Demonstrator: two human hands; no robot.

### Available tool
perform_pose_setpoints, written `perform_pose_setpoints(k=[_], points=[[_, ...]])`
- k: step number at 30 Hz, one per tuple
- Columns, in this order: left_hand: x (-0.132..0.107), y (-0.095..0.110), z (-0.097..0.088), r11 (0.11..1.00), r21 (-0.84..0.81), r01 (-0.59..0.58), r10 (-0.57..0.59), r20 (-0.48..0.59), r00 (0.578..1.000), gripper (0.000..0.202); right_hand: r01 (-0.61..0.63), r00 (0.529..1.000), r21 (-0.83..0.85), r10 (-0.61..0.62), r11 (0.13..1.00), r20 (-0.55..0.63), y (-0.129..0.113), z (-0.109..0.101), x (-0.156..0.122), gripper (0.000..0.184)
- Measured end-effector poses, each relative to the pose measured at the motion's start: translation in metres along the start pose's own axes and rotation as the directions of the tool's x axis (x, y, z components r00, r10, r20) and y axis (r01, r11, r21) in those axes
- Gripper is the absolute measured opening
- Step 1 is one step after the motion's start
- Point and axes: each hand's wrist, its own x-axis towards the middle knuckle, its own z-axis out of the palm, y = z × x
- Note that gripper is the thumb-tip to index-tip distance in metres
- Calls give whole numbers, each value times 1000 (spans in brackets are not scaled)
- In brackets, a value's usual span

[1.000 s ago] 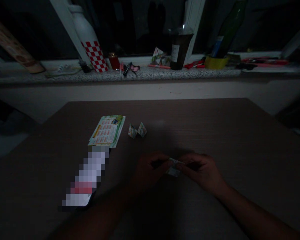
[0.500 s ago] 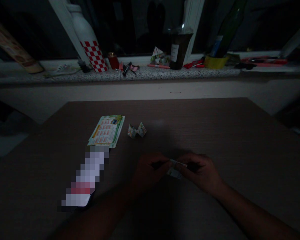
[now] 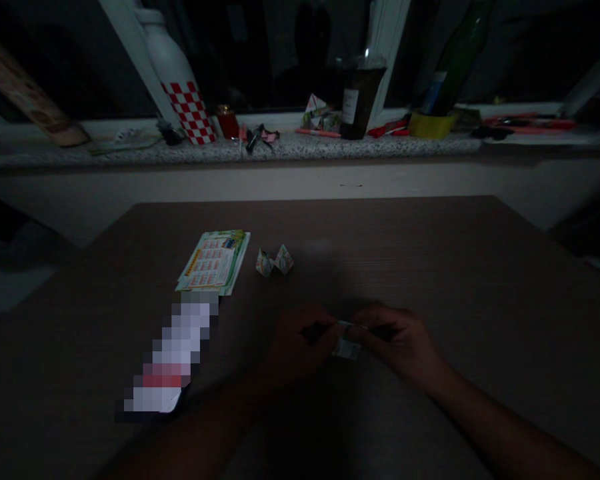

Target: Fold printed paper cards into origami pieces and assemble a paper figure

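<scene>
Between my two hands is a small piece of printed paper [image 3: 347, 349], pale with faint markings, held just above the table. My left hand [image 3: 303, 340] pinches its left side between thumb and fingers. On the other side my right hand [image 3: 397, 340] is closed on the paper's upper right edge, thumb pressed on it. The fingers hide much of the paper, and the light is dim. Beyond my left hand stands a folded paper shape [image 3: 274, 261] with two pointed parts joined in the middle.
A stack of printed calendar sheets [image 3: 213, 263] lies to the left, touching or close to a blurred-out phone [image 3: 173, 360]. Behind the wooden table [image 3: 430, 247], a granite sill [image 3: 280, 152] carries a checkered bottle [image 3: 187, 110], a plastic cup [image 3: 361, 100] and a yellow tape roll [image 3: 433, 125].
The paper has turned slightly between my fingers, and its right corner now shows less beyond my right thumb. My right thumb has shifted a little to the left.
</scene>
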Motion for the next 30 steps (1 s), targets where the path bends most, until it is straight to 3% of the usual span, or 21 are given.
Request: perform_pose_setpoints(k=[4, 12, 20, 25, 30], points=[[0, -5, 0, 998, -55, 8, -9, -23, 1000, 15, -7, 1000, -3, 7, 1000, -19, -3, 0, -1, 12], [-1, -6, -1, 980, -166, 108, -100, 56, 993, 16, 40, 999, -91, -38, 995, 20, -3, 0, -3, 10], [-1, -10, 0, 936, -295, 191, -202, -9, 979, 18, 60, 997, -74, -64, 995, -47, -3, 0, -2, 8], [1, -5, -2, 931, -311, 191, -221, -62, 973, 18, 41, 996, -21, -42, 999, -85, -1, 0, 0, 8], [2, -4, -2, 926, -301, 226, -254, -57, 965, 19, 59, 989, -85, -70, 995, -133, -2, 0, 0, 8]])
